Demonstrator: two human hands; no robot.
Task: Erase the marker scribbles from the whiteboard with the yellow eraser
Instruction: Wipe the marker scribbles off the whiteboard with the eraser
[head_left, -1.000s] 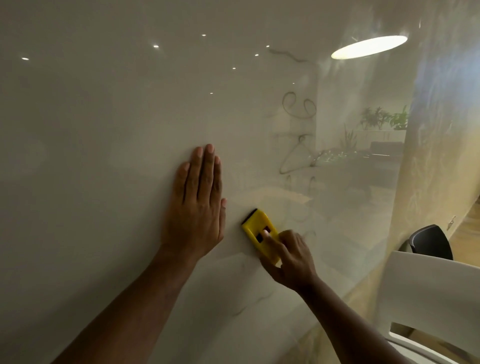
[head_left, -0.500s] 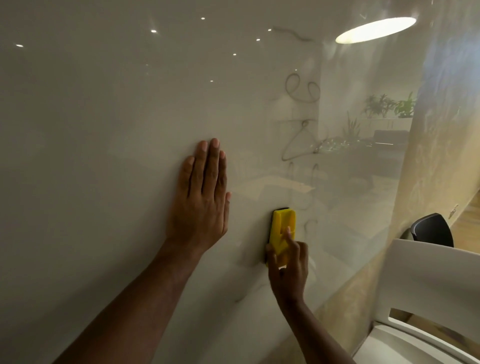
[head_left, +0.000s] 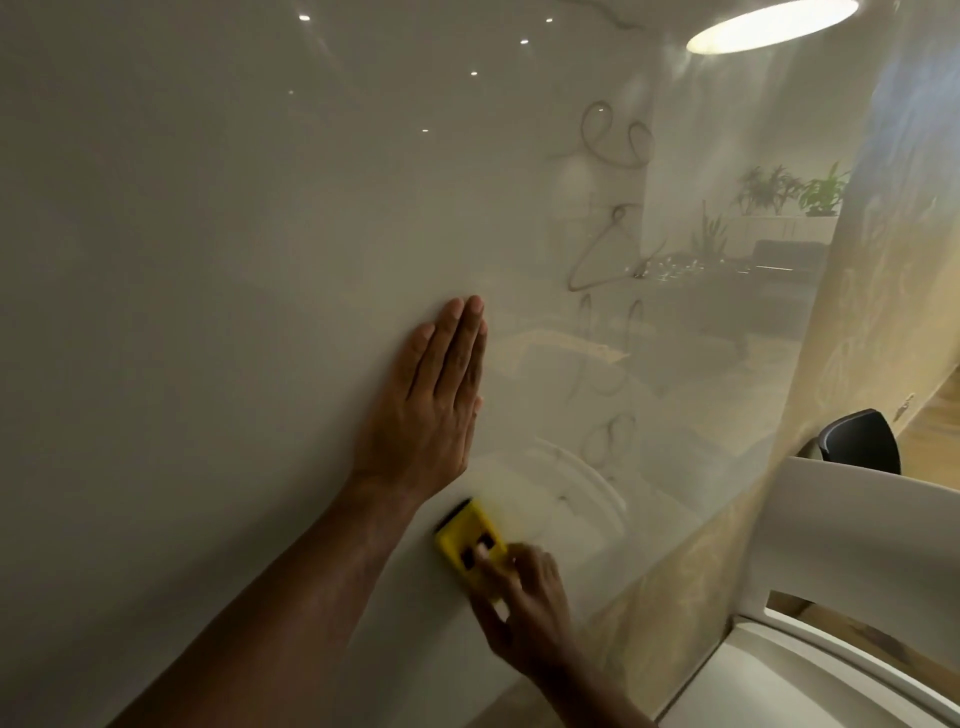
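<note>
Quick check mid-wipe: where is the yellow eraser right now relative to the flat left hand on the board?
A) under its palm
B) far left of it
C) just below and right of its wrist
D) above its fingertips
C: the yellow eraser, held by the right hand, sits just below and right of the left hand's wrist.

Right hand (head_left: 524, 608) motion-blurred, hiding yellow eraser's (head_left: 467, 540) lower end | top scribble (head_left: 615, 18) cut by upper edge | white chair (head_left: 831, 597) cropped right

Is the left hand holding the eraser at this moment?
No, the left hand lies flat on the whiteboard; the right hand holds the eraser.
</note>
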